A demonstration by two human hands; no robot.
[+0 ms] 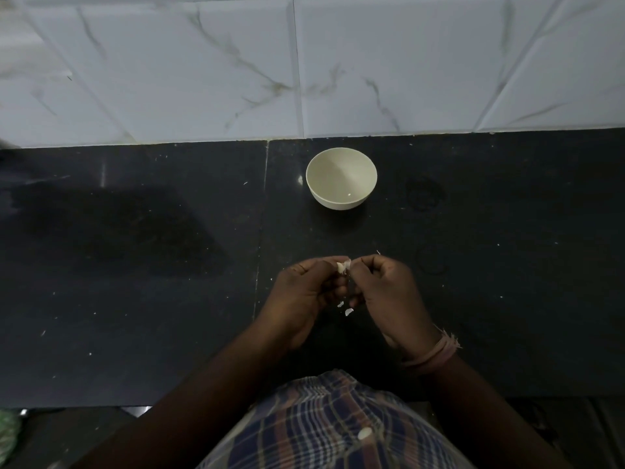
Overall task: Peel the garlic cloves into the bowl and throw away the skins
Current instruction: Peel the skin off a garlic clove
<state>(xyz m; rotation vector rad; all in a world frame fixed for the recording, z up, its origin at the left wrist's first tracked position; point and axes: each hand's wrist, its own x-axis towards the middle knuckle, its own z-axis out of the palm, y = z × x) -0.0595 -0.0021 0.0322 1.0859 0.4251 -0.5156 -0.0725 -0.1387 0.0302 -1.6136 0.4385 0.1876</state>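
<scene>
A small cream bowl (341, 177) stands on the black counter (135, 265), near the tiled wall. Below it, my left hand (304, 296) and my right hand (389, 292) meet over the counter. Between their fingertips they pinch a pale garlic clove (343, 266) with its skin partly loose. Two small white skin bits (348, 311) show just under the hands. One tiny white speck lies inside the bowl, which otherwise looks empty.
White marble-patterned tiles (304, 69) rise behind the counter. Small white flecks are scattered over the dark surface. The counter's front edge runs just above my checked garment (331, 428), on which a pale skin piece (364, 433) rests.
</scene>
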